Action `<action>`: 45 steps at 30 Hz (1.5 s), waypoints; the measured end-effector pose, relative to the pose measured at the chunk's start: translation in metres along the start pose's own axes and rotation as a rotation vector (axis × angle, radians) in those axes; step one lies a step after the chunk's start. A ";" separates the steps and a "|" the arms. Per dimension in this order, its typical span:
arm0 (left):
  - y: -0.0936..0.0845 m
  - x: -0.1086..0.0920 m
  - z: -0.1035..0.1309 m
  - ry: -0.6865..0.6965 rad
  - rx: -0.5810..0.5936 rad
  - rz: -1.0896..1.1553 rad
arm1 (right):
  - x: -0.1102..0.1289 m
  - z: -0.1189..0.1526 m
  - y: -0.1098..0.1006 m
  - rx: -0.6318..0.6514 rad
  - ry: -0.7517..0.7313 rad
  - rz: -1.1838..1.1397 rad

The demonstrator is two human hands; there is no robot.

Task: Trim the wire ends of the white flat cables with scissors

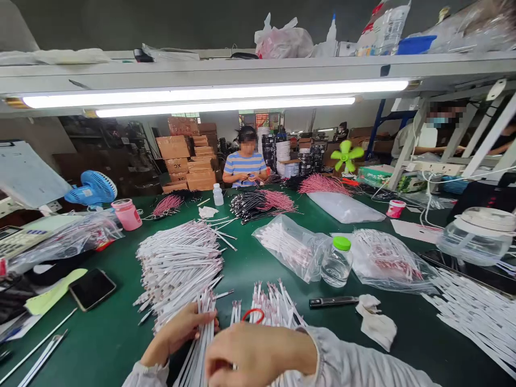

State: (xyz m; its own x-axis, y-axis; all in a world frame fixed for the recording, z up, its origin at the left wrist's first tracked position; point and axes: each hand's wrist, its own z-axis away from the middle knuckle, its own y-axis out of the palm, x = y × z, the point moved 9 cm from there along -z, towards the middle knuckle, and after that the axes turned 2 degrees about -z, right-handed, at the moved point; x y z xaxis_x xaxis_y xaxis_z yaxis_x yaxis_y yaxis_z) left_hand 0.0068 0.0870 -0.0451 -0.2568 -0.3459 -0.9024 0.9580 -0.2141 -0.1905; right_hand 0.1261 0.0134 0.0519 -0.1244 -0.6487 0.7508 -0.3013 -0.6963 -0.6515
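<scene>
My left hand (181, 329) is closed around a bunch of thin white cables (197, 352), its thumb lying across them near their upper ends. In front of the lower part of this bunch, my right hand (239, 352) is bent downward with its fingers curled; what they hold, if anything, is hidden. A red loop (253, 315) shows just above the right wrist, and I cannot make out what it belongs to. Behind that wrist lie more white cables (274, 303) with reddish tips. A large heap of similar white cables (181, 263) lies just beyond my left hand.
On the green table (237, 263) are bagged cables (284, 242), a green-lidded jar (337, 263), a black pen-like tool (334, 302), crumpled tissue (377, 325) and a phone (92, 289). White strips (478, 312) spread at right. A person (245, 161) sits opposite, below a lit shelf.
</scene>
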 end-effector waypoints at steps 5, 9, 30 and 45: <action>-0.001 -0.011 0.000 0.061 -0.014 -0.279 | -0.059 0.007 -0.012 -0.046 0.327 0.581; -0.007 -0.017 -0.002 0.118 -0.084 -0.410 | -0.081 0.011 0.001 0.018 0.293 0.589; -0.003 -0.031 0.025 0.071 0.009 -0.381 | -0.078 0.032 -0.012 0.066 0.373 0.555; 0.027 0.008 0.003 -0.176 0.235 0.387 | -0.074 0.040 -0.033 0.031 0.413 0.604</action>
State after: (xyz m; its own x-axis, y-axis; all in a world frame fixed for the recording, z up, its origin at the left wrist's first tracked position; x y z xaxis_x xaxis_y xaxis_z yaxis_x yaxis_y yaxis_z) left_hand 0.0296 0.0752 -0.0565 0.0755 -0.5859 -0.8069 0.9378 -0.2332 0.2571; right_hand 0.1836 0.0720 0.0139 -0.6082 -0.7579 0.2358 -0.0413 -0.2664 -0.9630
